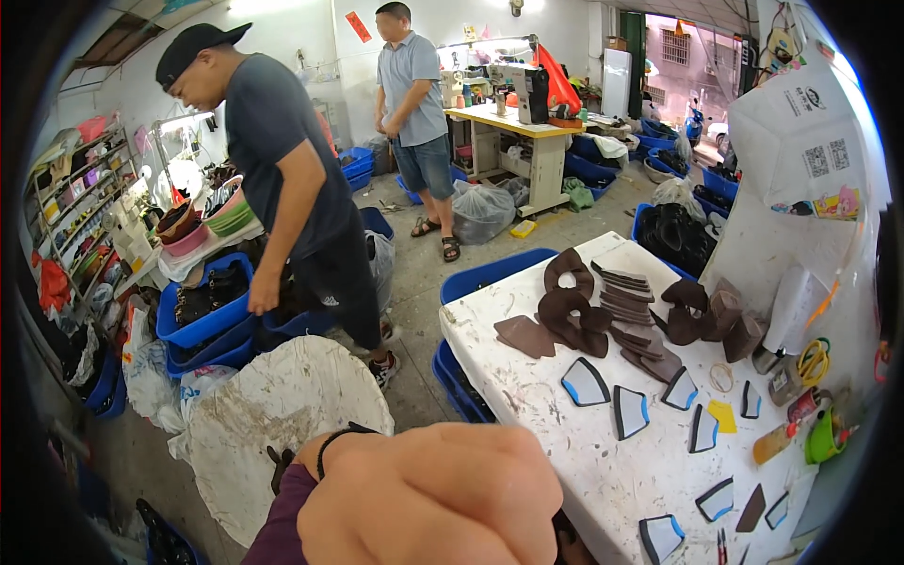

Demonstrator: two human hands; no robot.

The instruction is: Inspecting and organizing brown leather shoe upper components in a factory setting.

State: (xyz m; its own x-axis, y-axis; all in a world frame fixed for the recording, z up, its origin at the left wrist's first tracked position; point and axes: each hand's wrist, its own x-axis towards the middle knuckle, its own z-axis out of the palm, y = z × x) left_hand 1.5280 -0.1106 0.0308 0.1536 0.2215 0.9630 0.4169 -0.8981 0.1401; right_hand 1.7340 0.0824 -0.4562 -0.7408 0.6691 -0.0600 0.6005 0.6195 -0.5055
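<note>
The hand [428, 494] fills the 6 o'clock edge, raised close to the camera, knuckles up, fingers curled into a closed fist. Which hand it is cannot be told with certainty; the dark band at the wrist and the purple sleeve [282, 523] enter from 7 o'clock. Whether anything sits inside the fist: cannot tell, the palm is hidden. No second hand of the wearer shows.

Nearest work: grey-and-blue cut pieces [586, 383], flat and spaced apart on the white table [527, 395], at 4 o'clock from the fist. Brown leather pieces [570, 315] are stacked further back, toward 2 o'clock.

Risk, as judged: the fist blocks the lower view, so a blind reach could brush the near pieces off the table's front edge; the spacing is loose.

A person in a dark shirt [273, 141] stands at 10 o'clock by blue bins [202, 315].
</note>
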